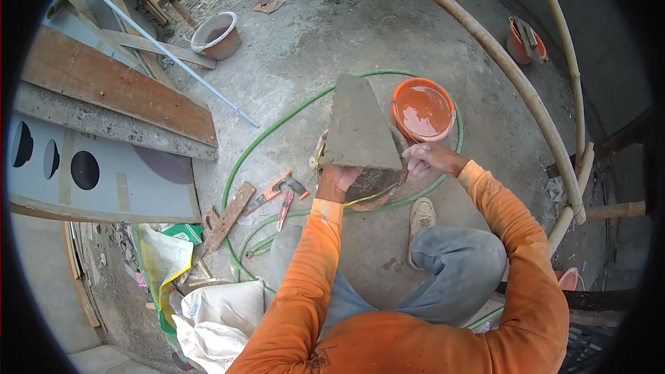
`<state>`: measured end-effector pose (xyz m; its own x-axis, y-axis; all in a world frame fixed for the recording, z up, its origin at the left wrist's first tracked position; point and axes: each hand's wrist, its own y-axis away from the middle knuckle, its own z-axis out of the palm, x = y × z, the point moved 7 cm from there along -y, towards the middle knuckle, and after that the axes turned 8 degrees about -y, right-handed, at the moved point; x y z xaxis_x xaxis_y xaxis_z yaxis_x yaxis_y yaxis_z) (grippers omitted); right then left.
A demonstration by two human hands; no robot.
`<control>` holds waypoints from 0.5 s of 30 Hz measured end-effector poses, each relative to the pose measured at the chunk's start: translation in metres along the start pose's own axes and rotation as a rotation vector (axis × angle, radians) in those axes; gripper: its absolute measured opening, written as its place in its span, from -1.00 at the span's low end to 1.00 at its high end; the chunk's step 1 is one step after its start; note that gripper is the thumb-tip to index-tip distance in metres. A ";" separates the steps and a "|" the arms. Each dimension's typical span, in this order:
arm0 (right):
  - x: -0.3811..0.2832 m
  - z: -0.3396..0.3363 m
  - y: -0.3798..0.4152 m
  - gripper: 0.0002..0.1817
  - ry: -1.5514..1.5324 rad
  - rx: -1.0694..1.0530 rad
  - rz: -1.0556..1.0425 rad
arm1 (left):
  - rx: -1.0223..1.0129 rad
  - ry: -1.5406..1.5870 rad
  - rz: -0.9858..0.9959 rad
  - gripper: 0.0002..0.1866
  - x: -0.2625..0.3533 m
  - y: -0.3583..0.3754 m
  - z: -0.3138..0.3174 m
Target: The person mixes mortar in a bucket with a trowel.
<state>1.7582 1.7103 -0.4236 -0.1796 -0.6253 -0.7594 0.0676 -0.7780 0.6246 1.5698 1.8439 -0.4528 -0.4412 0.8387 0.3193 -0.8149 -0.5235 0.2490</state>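
A grey, tapered slab (361,121) with a cement-like surface lies tilted in front of me, over a dark round container (377,183) with a yellow line along its edge. My left hand (341,179) is closed at the slab's near left edge, its fingertips partly hidden. Beside the near right corner is my right hand (431,158), fingers curled together; what they hold, if anything, is too small to make out. Just beyond that hand stands an orange bucket (424,109) of murky brownish liquid.
A green hose (239,159) loops around the work spot. On the left lie a handsaw (228,220), an orange-and-black tool (285,184), a red cutter (285,209) and a white sack (222,312). Bamboo poles (509,62) lean at right; wooden boards (118,90) jut in from the left.
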 end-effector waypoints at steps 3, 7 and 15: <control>-0.018 0.020 -0.033 -0.52 0.740 0.032 -0.141 | 0.090 -0.031 0.111 -0.50 0.058 0.035 -0.002; -0.030 0.095 -0.084 -0.50 1.170 -0.028 -0.337 | 0.004 -0.045 0.164 -0.49 0.120 0.077 -0.010; -0.028 0.191 -0.131 -0.66 0.797 0.210 -0.739 | 0.126 -0.086 0.298 -0.51 0.146 0.151 -0.053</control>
<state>1.5668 1.8419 -0.4493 0.5816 0.0705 -0.8104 0.0231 -0.9973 -0.0702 1.3626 1.8958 -0.4169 -0.6152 0.6330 0.4700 -0.5997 -0.7627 0.2423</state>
